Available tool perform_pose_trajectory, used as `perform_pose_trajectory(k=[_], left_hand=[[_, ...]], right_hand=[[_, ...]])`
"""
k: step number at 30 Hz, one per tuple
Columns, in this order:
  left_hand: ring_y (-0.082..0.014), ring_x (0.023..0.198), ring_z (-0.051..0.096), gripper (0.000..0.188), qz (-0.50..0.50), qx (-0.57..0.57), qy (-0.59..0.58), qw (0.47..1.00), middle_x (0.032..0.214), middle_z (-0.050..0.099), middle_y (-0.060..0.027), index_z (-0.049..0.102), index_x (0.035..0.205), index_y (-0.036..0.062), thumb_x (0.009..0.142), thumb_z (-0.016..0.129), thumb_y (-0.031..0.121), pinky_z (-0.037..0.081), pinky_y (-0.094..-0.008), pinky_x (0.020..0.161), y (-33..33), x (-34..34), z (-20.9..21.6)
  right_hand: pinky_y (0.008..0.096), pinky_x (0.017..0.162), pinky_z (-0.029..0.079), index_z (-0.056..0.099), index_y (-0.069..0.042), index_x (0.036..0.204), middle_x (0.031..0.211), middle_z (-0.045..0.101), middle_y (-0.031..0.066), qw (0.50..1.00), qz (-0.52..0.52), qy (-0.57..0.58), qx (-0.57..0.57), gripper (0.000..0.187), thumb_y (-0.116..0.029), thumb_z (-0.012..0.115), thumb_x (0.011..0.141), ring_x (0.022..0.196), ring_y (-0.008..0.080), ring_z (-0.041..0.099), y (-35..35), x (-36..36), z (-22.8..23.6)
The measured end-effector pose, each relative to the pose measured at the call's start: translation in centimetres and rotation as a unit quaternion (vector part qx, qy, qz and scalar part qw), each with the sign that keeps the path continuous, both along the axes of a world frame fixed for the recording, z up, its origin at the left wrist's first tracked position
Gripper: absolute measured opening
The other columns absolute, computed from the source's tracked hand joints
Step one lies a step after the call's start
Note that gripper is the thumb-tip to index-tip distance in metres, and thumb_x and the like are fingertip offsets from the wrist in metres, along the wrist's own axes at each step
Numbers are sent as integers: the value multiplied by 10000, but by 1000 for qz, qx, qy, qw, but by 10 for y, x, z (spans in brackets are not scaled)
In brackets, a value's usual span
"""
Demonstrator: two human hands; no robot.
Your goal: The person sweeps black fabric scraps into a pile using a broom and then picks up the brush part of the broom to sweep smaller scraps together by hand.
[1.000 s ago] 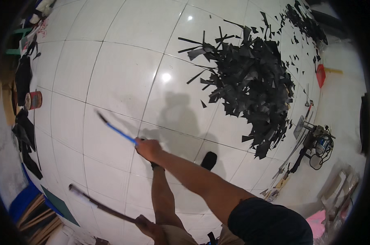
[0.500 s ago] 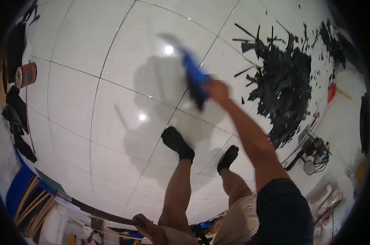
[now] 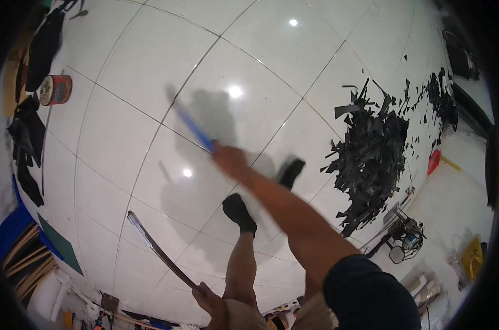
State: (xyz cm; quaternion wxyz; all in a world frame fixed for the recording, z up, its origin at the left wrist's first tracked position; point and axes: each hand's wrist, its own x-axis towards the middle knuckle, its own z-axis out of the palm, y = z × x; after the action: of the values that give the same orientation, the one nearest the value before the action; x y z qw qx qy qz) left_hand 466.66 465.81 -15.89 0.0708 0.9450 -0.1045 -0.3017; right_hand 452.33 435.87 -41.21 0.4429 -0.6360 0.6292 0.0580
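My right hand (image 3: 230, 162) is closed on one end of a long blue brush (image 3: 193, 125), smeared by motion. The brush points up and left above the white tiles; the gap beneath it is hard to judge. Low in the view, my left hand (image 3: 210, 302) grips a long, thin dark strip (image 3: 170, 261) with a shiny silver far end, slanting up to the left. Well to the right of both hands, a big heap of black scraps (image 3: 370, 154) lies on the floor.
More black scraps (image 3: 442, 102) trail off at the far right. A red tin (image 3: 57, 89) and dark sheets (image 3: 32, 124) line the left side. A small machine (image 3: 406, 239) and a red-and-yellow tool (image 3: 435, 162) lie at the right. My feet, in black socks (image 3: 238, 213), stand near the middle.
My right hand has swung left with the blue brush, away from the black heap. My left hand has lifted the dark strip's far end up and forward into fuller view.
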Motion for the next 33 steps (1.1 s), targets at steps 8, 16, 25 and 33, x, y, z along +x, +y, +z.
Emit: perform_pose_trajectory(k=[8,16,25,33], left_hand=[[-254,826,459,354,109,90,-39,989,878,489,-161,457,988,-65,915,467,281,380,-368,772,-66,-39,-2],[-274,868,487,365,14,85,10,996,915,516,-194,461,999,-76,915,463,280,387,-369,785,-52,-65,-15],[-322,840,526,428,-209,38,22,977,931,544,-260,428,1073,-119,920,445,281,414,-397,765,-106,-49,26],[-226,629,435,210,-563,20,61,824,669,448,-111,449,802,6,897,495,188,373,-362,590,-140,-57,75]], right_hand=[[457,718,459,522,-60,986,832,631,162,992,-30,-103,71,253,-229,387,855,796,331,605,-34,93,-66],[439,817,453,487,-107,1174,1015,604,185,937,-172,303,-25,503,-487,393,857,943,359,580,-111,-387,-63],[481,787,436,385,-6,1141,977,573,273,801,-515,299,-65,461,-393,422,893,875,435,574,73,-540,121],[293,532,433,465,-95,950,735,581,55,398,-905,-110,105,273,-352,397,889,574,143,537,439,-292,223]])
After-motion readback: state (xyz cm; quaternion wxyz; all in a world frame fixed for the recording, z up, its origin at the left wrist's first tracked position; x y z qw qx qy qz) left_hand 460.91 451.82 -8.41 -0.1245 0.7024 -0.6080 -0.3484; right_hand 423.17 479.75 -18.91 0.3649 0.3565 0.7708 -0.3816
